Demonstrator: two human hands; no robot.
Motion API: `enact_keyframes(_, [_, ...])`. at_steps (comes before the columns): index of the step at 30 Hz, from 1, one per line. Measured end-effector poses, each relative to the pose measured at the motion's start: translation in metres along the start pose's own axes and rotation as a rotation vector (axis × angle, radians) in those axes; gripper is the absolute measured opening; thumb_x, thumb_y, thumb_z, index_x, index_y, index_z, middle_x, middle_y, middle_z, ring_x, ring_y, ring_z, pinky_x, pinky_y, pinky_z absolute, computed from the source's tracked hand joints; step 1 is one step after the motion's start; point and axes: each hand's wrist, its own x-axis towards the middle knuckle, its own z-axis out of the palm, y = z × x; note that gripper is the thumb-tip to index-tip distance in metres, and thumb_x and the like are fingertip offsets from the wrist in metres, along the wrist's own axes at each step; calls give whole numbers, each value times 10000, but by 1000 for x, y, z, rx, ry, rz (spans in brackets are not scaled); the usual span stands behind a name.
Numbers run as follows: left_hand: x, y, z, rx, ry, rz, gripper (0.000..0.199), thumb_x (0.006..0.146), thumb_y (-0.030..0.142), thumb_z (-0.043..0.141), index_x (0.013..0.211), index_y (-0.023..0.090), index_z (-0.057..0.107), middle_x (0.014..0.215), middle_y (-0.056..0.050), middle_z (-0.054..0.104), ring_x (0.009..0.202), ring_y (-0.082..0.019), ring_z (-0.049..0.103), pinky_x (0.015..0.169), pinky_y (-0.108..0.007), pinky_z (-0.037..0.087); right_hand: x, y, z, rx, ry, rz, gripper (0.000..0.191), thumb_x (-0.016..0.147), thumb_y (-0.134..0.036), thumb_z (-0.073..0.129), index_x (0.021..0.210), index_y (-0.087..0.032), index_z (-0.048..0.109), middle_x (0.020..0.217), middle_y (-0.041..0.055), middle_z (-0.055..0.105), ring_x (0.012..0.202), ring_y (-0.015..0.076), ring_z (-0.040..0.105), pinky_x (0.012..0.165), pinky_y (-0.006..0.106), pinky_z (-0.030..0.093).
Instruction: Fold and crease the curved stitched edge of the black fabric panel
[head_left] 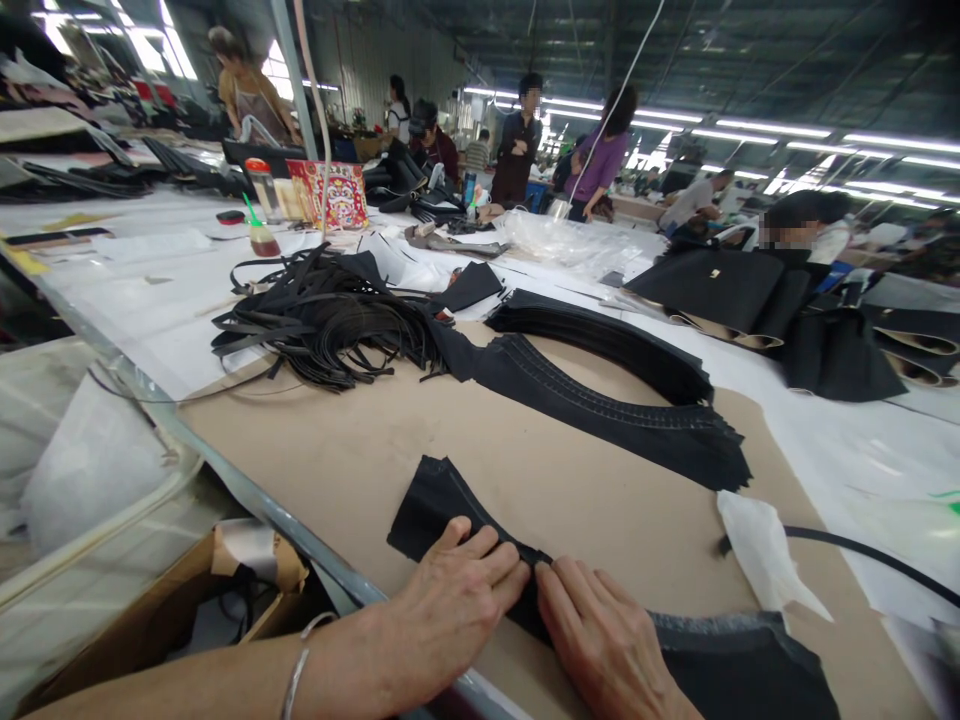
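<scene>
A curved black piece of fabric or leather (424, 505) lies on the tan board (337, 460) in front of me, with a greyish strip along its inner edge. My left hand (461, 590) is closed at the middle of that curved edge, its fingertips pressing down on it. Right beside it, my right hand (600, 630) pinches the same edge, thumb and fingers together. The two hands almost touch, and they hide the piece's middle. A bracelet circles my left wrist.
Behind the piece lie stacked black curved pieces (600, 345) and a heap of black strips (330, 320). A white scrap (765, 550) rests at the right. The table edge (270, 525) runs along the left, above an open cardboard box (127, 630). Several people work farther back.
</scene>
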Motion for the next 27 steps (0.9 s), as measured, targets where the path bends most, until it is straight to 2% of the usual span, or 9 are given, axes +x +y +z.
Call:
enact_keyframes(3, [1, 0, -2, -15, 3, 1, 201, 965, 196, 510, 1166, 192, 495, 999, -7, 593, 961, -194, 483, 878, -384, 249, 0, 2, -2, -17, 20, 1, 236, 966, -63, 382, 911, -120, 604, 731, 38, 528, 657, 172, 426, 668, 312, 297])
enact_keyframes(8, [1, -1, -4, -20, 2, -4, 169, 969, 211, 506, 1137, 199, 505, 1012, 4, 590, 956, -194, 477, 872, -384, 239, 2, 4, -4, 24, -31, -38, 282, 967, -51, 344, 892, -136, 602, 723, 35, 530, 641, 174, 412, 652, 315, 282])
enact_keyframes(18, [0, -1, -6, -26, -8, -22, 231, 974, 223, 475, 1203, 209, 497, 1034, -6, 590, 979, -203, 472, 870, -389, 224, 2, 3, -3, 30, -68, -26, 298, 956, -34, 321, 880, -159, 580, 727, 28, 546, 630, 173, 438, 653, 322, 278])
enact_keyframes(23, [-3, -7, -12, -88, -18, -36, 233, 972, 222, 482, 1202, 246, 510, 1046, 2, 593, 993, -191, 483, 851, -378, 232, -1, 3, 1, 25, -64, -16, 283, 938, -21, 339, 893, -147, 590, 744, 35, 558, 647, 175, 452, 662, 319, 293])
enact_keyframes(27, [-6, -13, -17, -186, -1, -41, 251, 984, 229, 476, 1220, 303, 521, 979, 25, 602, 974, -168, 501, 830, -357, 242, -4, 2, 0, 27, -92, -11, 293, 913, 1, 343, 903, -142, 598, 768, 38, 567, 652, 176, 459, 662, 323, 303])
